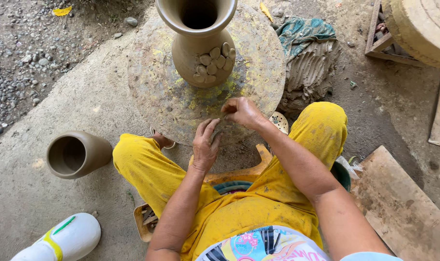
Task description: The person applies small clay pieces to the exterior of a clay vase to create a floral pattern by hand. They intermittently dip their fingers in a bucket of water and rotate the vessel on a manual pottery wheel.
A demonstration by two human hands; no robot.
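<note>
A tall unfired clay vase stands on a round, mud-stained turntable. Several small oval clay pieces are stuck in a cluster on the vase's belly. My left hand lies flat on the near edge of the turntable, fingers together and palm down. My right hand hovers just beyond it, with fingertips pinched on a small bit of clay. Both hands are close to each other, in front of the vase.
A second clay pot lies on its side on the concrete at the left. A mound of grooved wet clay under a teal cloth sits right of the turntable. Wooden boards lie at the right. A white container is at the bottom left.
</note>
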